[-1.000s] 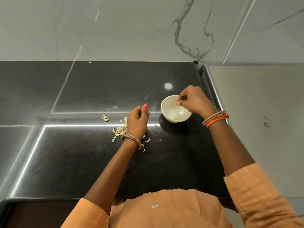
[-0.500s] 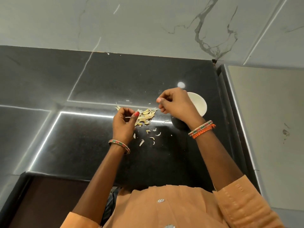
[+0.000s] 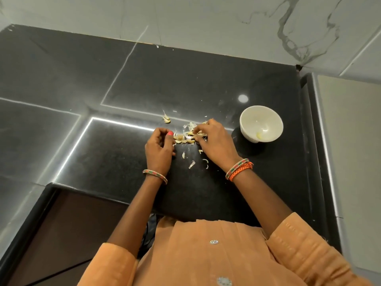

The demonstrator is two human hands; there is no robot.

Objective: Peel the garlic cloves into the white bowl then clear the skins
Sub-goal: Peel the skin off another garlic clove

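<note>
Head view looks down on a glossy black stone bench (image 3: pixel 206 193) set against a pale marble wall (image 3: pixel 206 19). A white bowl (image 3: pixel 261 123) stands upright on the bench to the right of both hands, apart from them, with one pale peeled garlic clove (image 3: pixel 259 135) lying low inside near its front wall. Between the hands lies a small heap of garlic skins and cloves (image 3: pixel 188 135); which pieces are whole cloves and which are husk cannot be told. The right hand (image 3: pixel 216 144) reaches left over this heap, its fingers bent down with the tips on the pieces; whether they actually pinch one cannot be told. The left hand (image 3: pixel 159 149) rests just left of the heap, fingers loosely curled with the painted thumbnail toward the pile, and nothing can be seen held in it. A few loose skin flakes (image 3: pixel 191 164) lie scattered on the bench nearer the person, between the two wrists. One separate scrap of garlic (image 3: pixel 166 119) sits apart, beyond the heap on the far left. Beaded bangles circle both wrists, and orange sleeves cover the upper arms.
</note>
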